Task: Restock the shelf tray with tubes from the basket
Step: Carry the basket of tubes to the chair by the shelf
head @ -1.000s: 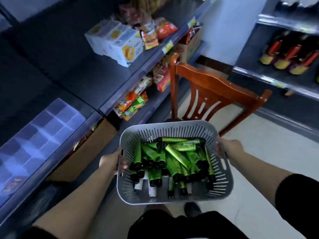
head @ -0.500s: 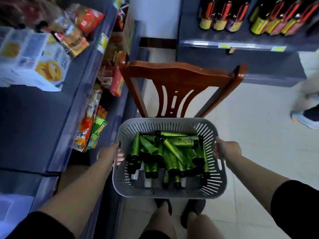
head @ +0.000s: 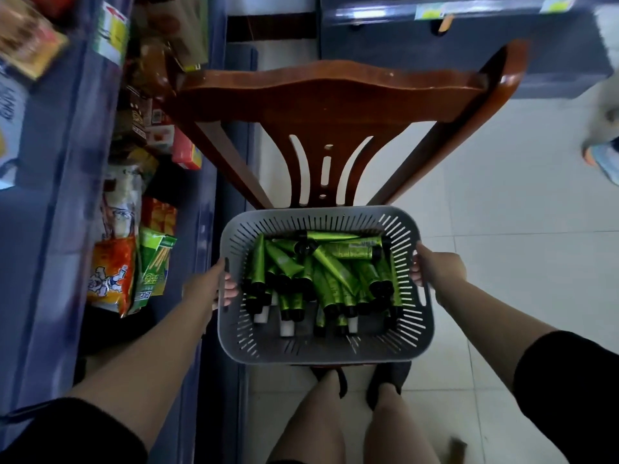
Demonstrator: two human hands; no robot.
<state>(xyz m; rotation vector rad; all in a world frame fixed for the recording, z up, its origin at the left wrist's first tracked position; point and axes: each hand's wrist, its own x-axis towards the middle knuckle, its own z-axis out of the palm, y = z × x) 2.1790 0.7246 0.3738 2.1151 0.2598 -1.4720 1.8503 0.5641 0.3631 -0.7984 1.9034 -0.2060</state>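
A grey slotted plastic basket [head: 321, 353] hangs in front of me at mid-frame. Several green tubes [head: 330, 269] with black caps lie piled inside it. My left hand [head: 207, 286] grips the basket's left rim, fingers curled over the edge into the basket. My right hand [head: 435, 269] grips the right rim beside a handle slot. The basket sits just in front of a wooden chair [head: 335, 105], above its seat. The shelf tray is out of view.
Blue shelving [head: 50, 229] runs along the left, holding snack bags [head: 110, 276] and boxes. Another dark shelf unit [head: 469, 35] stands behind the chair. White tiled floor [head: 519, 229] lies to the right. Another person's shoe [head: 603, 159] shows at the right edge.
The view has swung right and down, away from the left shelf and its clear tray, towards the chair. The basket has come closer to the chair, both hands still gripping it.
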